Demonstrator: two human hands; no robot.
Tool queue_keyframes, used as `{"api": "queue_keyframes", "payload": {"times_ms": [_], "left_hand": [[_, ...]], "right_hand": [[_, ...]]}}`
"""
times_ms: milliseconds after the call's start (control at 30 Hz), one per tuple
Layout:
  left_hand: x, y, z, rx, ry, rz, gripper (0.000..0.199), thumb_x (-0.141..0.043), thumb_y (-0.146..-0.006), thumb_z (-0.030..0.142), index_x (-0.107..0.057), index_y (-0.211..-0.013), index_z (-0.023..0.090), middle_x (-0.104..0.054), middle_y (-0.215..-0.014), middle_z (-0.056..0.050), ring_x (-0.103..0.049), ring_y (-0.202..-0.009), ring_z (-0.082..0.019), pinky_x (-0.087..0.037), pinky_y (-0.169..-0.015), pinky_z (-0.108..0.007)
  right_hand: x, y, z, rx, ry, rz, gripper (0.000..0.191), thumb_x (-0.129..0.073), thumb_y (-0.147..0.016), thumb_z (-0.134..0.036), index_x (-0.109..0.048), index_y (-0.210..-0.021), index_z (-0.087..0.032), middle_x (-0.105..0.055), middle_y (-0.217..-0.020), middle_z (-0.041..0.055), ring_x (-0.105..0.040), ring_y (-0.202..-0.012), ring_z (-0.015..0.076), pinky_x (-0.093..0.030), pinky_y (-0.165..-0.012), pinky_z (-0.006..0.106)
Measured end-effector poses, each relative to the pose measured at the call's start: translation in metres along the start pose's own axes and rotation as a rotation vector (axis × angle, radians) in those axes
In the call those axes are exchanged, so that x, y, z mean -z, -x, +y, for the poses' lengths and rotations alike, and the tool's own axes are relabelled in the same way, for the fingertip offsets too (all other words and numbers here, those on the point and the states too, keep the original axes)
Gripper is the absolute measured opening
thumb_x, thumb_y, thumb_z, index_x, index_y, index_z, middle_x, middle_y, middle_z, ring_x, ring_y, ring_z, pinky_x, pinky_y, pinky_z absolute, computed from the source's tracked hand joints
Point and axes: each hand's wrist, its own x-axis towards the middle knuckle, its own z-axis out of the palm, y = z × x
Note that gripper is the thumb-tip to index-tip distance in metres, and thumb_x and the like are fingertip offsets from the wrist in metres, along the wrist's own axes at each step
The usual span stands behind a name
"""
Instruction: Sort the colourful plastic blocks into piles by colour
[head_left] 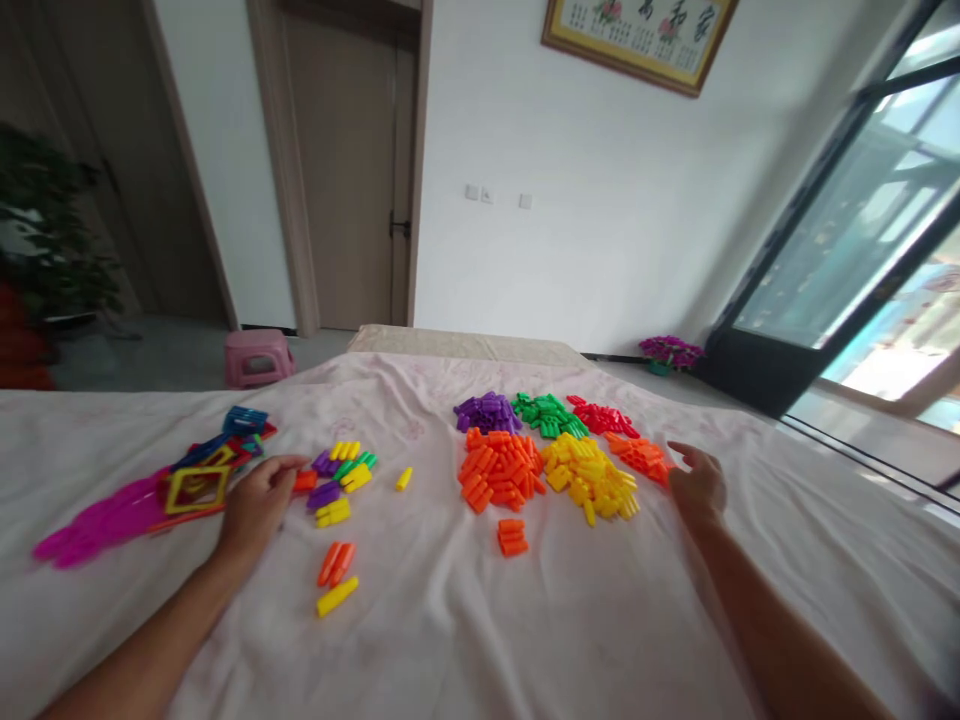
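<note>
My left hand (259,500) reaches in at the left, with thumb and index finger closed around an orange plastic piece (304,481). Beside that piece lie small groups of purple pieces (324,495), green pieces (357,466) and yellow pieces (333,513). On the right, my right hand (698,485) is open, thumb and index finger apart at the end of a red-orange pile (640,456). Whether its fingertips touch the pile I cannot tell. Larger heaps of orange pieces (501,468) and yellow pieces (590,475) lie between my hands.
Purple (487,413), green (551,414) and red heaps (604,418) lie farther back on the pale cloth (435,640). Left of my left hand are a magenta plastic item (105,522) and a yellow frame (196,490). A pink stool (259,357) stands beyond the table.
</note>
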Motion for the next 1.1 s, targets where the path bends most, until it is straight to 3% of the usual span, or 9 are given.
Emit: {"api": "queue_keyframes", "payload": {"times_ms": [100, 167, 233, 367, 500, 633, 767, 967, 1100], "left_hand": [[-0.003, -0.002, 0.001, -0.033, -0.012, -0.034, 0.042, -0.045, -0.085, 0.037, -0.07, -0.114, 0.02, -0.074, -0.114, -0.007, -0.068, -0.104, -0.024, -0.052, -0.092, -0.034], [-0.004, -0.001, 0.003, -0.092, -0.056, -0.096, 0.046, -0.042, -0.088, 0.036, -0.068, -0.121, 0.019, -0.07, -0.124, -0.009, -0.063, -0.116, -0.024, -0.048, -0.102, -0.035], [-0.005, 0.001, 0.007, -0.143, -0.092, -0.17, 0.048, -0.04, -0.09, 0.037, -0.065, -0.127, 0.019, -0.067, -0.131, -0.009, -0.059, -0.124, -0.025, -0.044, -0.107, -0.037], [-0.001, 0.008, 0.016, -0.192, -0.029, -0.288, 0.049, -0.043, -0.092, 0.041, -0.063, -0.133, 0.024, -0.065, -0.135, -0.005, -0.06, -0.124, -0.023, -0.045, -0.106, -0.036], [0.003, 0.013, 0.02, -0.195, 0.151, -0.3, 0.048, -0.042, -0.094, 0.045, -0.066, -0.127, 0.02, -0.069, -0.128, -0.007, -0.064, -0.118, -0.022, -0.048, -0.103, -0.033], [0.004, 0.01, 0.014, -0.119, 0.16, -0.206, 0.045, -0.043, -0.093, 0.045, -0.069, -0.118, 0.019, -0.074, -0.118, -0.007, -0.067, -0.111, -0.023, -0.05, -0.099, -0.033], [0.003, 0.006, 0.008, -0.11, 0.063, -0.191, 0.041, -0.043, -0.091, 0.037, -0.07, -0.117, 0.019, -0.073, -0.119, -0.007, -0.066, -0.112, -0.023, -0.049, -0.1, -0.034], [0.003, 0.0, -0.002, -0.102, 0.031, -0.165, 0.041, -0.039, -0.088, 0.023, -0.071, -0.113, 0.02, -0.074, -0.116, -0.006, -0.067, -0.108, -0.021, -0.05, -0.098, -0.034], [0.004, -0.005, -0.008, -0.173, -0.056, -0.145, 0.045, -0.038, -0.083, 0.011, -0.071, -0.112, 0.019, -0.073, -0.118, -0.007, -0.066, -0.109, -0.02, -0.047, -0.101, -0.033]], "right_hand": [[-0.001, 0.022, -0.053, 0.216, -0.221, 0.081, 0.051, -0.043, -0.065, -0.015, -0.073, -0.106, -0.019, -0.068, -0.111, 0.0093, -0.062, -0.104, 0.0242, -0.048, -0.097, 0.041], [0.001, 0.044, -0.099, 0.285, -0.33, 0.015, 0.046, -0.042, -0.068, -0.014, -0.072, -0.103, -0.02, -0.068, -0.117, 0.01, -0.061, -0.111, 0.0242, -0.05, -0.094, 0.039], [0.004, 0.072, -0.145, 0.348, -0.451, -0.11, 0.038, -0.043, -0.071, -0.015, -0.072, -0.094, -0.021, -0.069, -0.113, 0.0103, -0.063, -0.11, 0.0244, -0.053, -0.088, 0.037], [0.002, 0.135, -0.22, 0.528, -0.674, -0.403, 0.034, -0.043, -0.074, -0.011, -0.072, -0.086, -0.024, -0.071, -0.104, 0.0075, -0.065, -0.104, 0.0228, -0.053, -0.089, 0.039], [-0.015, 0.199, -0.272, 0.666, -0.764, -0.762, 0.045, -0.043, -0.073, -0.003, -0.073, -0.099, -0.024, -0.071, -0.11, 0.0055, -0.065, -0.106, 0.0204, -0.054, -0.092, 0.038], [-0.042, 0.245, -0.313, 0.782, -0.657, -0.925, 0.057, -0.044, -0.074, 0.003, -0.067, -0.121, -0.021, -0.067, -0.125, 0.0081, -0.06, -0.118, 0.0201, -0.05, -0.102, 0.038], [-0.066, 0.266, -0.348, 0.863, -0.432, -0.92, 0.059, -0.045, -0.082, 0.002, -0.057, -0.136, -0.019, -0.059, -0.139, 0.0098, -0.053, -0.127, 0.0212, -0.044, -0.107, 0.037], [-0.074, 0.28, -0.367, 0.985, -0.187, -0.916, 0.027, -0.051, -0.095, -0.018, -0.069, -0.115, -0.023, -0.067, -0.116, 0.0091, -0.059, -0.107, 0.024, -0.048, -0.092, 0.035], [-0.063, 0.283, -0.363, 1.027, -0.128, -0.919, 0.022, -0.049, -0.098, -0.022, -0.069, -0.108, -0.021, -0.067, -0.107, 0.0099, -0.059, -0.1, 0.0235, -0.047, -0.085, 0.034]]}}
